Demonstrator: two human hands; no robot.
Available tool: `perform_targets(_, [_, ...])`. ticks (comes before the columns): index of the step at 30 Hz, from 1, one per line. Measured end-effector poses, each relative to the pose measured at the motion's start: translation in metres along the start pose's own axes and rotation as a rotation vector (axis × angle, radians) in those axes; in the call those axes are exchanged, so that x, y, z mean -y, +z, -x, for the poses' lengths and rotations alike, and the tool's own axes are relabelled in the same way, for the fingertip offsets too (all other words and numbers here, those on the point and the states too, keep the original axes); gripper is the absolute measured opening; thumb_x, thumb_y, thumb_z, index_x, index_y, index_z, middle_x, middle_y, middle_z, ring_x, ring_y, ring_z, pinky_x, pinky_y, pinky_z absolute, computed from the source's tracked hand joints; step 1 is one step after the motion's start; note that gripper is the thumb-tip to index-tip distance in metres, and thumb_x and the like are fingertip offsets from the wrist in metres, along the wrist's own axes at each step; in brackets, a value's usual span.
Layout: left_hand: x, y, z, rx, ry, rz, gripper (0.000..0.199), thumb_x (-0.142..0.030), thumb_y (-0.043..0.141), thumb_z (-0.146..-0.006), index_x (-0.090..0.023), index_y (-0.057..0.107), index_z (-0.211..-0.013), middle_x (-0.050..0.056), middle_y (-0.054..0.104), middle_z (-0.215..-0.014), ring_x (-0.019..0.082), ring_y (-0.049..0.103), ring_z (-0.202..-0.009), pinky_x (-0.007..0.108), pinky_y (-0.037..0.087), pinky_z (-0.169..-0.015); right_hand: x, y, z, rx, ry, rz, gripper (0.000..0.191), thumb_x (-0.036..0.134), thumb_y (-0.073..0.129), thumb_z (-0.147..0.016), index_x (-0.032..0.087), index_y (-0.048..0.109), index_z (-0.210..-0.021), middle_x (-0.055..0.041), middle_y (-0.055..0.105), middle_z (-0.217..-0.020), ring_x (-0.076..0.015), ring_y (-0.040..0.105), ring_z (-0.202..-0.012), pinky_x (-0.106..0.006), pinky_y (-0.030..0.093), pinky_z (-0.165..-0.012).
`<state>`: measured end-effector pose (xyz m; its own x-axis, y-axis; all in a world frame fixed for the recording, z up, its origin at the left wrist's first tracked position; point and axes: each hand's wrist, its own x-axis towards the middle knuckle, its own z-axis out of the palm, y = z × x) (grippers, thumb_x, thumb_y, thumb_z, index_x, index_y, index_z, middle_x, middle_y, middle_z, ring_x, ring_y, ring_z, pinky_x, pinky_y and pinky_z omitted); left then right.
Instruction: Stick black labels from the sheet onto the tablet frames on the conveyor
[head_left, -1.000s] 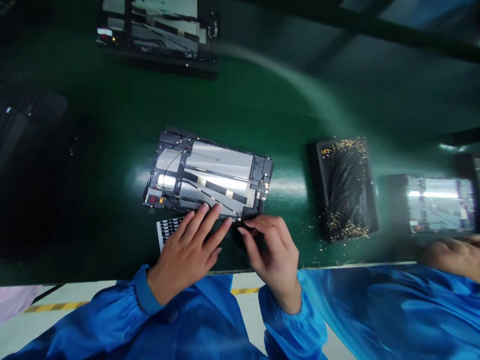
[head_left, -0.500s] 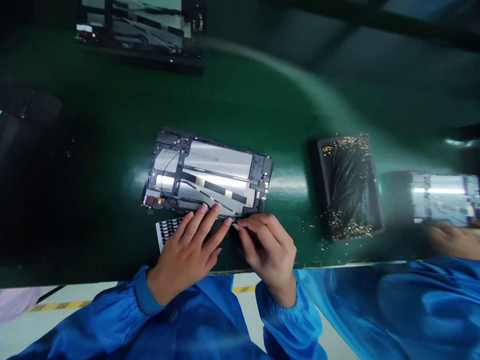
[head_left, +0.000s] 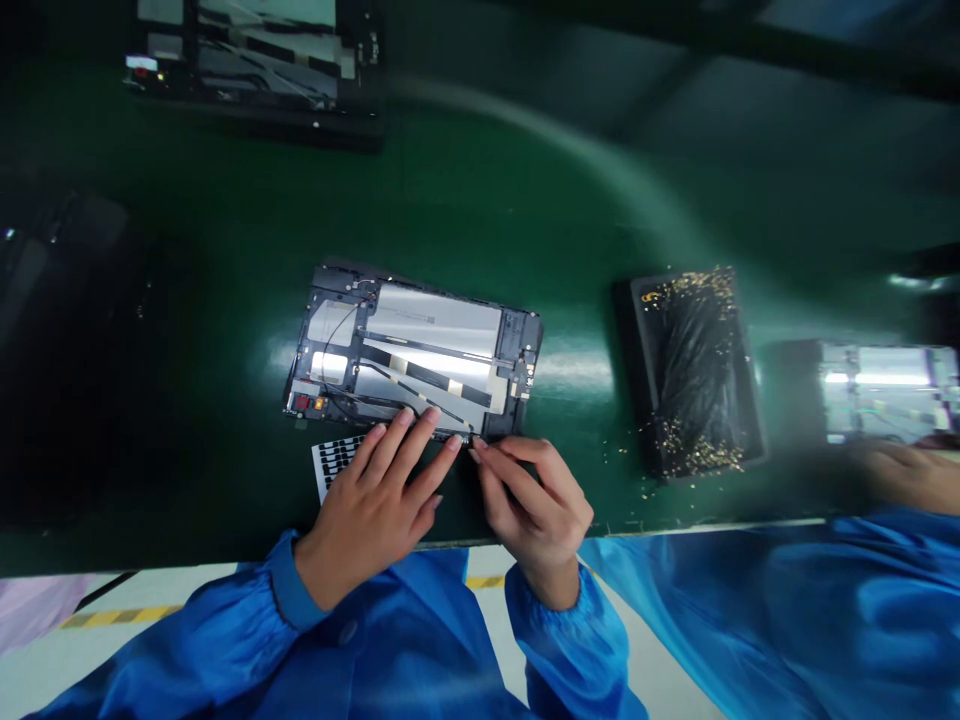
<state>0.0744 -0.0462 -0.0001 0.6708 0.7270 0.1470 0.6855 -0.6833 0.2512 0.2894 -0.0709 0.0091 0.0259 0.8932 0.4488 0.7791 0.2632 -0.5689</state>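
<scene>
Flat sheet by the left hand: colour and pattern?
White flat sheet, rows of small black blocks; partly hidden. Head view.

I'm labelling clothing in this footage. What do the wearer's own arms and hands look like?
Both arms wear loose, shiny, bright blue sleeves ending in snug cuffs at the wrists. The left hand and right hand are ungloved; no rings show.

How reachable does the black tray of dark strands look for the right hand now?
Yes, probably: green tabletop lies between the right hand and the black tray, with nothing tall in the way. The hand's fingers are at the edge of the open device, though; whether they pinch something I cannot tell.
</scene>
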Motion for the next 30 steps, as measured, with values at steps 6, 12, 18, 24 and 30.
perform_targets(6, [-0.001,0.0,-0.001,-0.022,0.01,-0.012,0.068,-0.039,0.049,-0.115,-0.022,0.032,-0.179,0.009,0.052,-0.176,0.027,0.052,-0.161,0.042,0.038,-0.132,-0.002,0.001,0.007,-0.077,-0.014,0.03,0.047,-0.001,0.075,-0.096,0.027,0.08,-0.133,-0.0055,0.075,-0.1,-0.0182,0.075,-0.081,-0.032,0.065,-0.069])
perform_targets(12, [-0.001,-0.002,-0.003,-0.027,0.016,-0.019,0.067,-0.038,0.055,-0.113,-0.02,0.039,-0.176,0.011,0.056,-0.173,0.029,0.055,-0.158,0.042,0.035,-0.133,-0.003,0.001,0.008,-0.02,-0.029,0.008,0.049,0.001,0.074,-0.097,0.029,0.079,-0.137,-0.0057,0.073,-0.102,-0.0186,0.072,-0.082,-0.034,0.063,-0.069])
perform_targets(18, [0.0,-0.001,-0.002,-0.027,0.01,-0.021,0.065,-0.039,0.05,-0.114,-0.022,0.039,-0.176,0.01,0.056,-0.173,0.028,0.053,-0.159,0.041,0.035,-0.132,-0.005,0.002,0.008,0.001,-0.045,-0.006,0.055,0.0,0.074,-0.097,0.028,0.075,-0.144,-0.007,0.073,-0.105,-0.0181,0.069,-0.081,-0.033,0.06,-0.069])
perform_targets(24, [-0.001,-0.001,-0.003,-0.018,0.013,-0.023,0.066,-0.039,0.052,-0.114,-0.022,0.039,-0.176,0.01,0.052,-0.176,0.029,0.053,-0.16,0.043,0.035,-0.133,-0.013,-0.002,0.008,0.05,-0.098,-0.013,0.06,0.003,0.07,-0.1,0.03,0.071,-0.154,-0.0082,0.074,-0.107,-0.0184,0.068,-0.08,-0.034,0.061,-0.069])
perform_targets(30, [-0.001,-0.001,-0.002,-0.045,0.019,-0.011,0.065,-0.038,0.057,-0.111,-0.021,0.046,-0.173,0.012,0.052,-0.176,0.031,0.053,-0.16,0.044,0.033,-0.135,-0.012,-0.005,0.009,0.028,-0.037,-0.07,0.061,0.004,0.067,-0.1,0.033,0.072,-0.154,-0.0089,0.076,-0.111,-0.0207,0.073,-0.085,-0.036,0.063,-0.071])
